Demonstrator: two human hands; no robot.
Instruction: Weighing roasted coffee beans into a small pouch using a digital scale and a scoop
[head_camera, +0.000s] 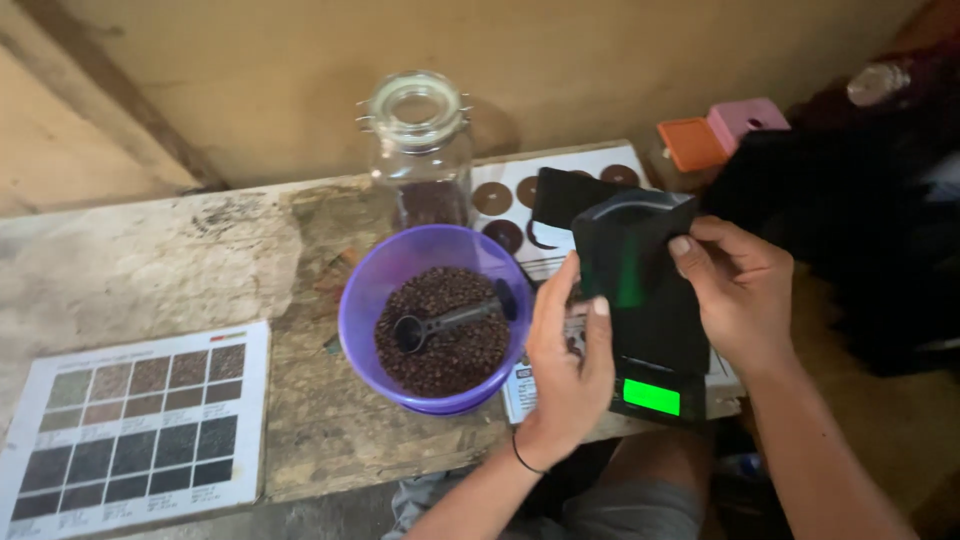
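— Black pouch (640, 270), held over the scale (655, 395) at the right of the desk (330, 430); we keep its mouth spread so it stays open.

— And our grips?

— Left hand (567, 355) pinches the pouch's near-left edge, right hand (735, 290) clamps the right edge. Just left, the purple bowl (365, 300) of beans holds a scoop (440, 325).

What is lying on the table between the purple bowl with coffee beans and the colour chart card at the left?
Nothing lies there. In the head view, only bare worn wood of the table shows between the purple bowl and the colour chart card.
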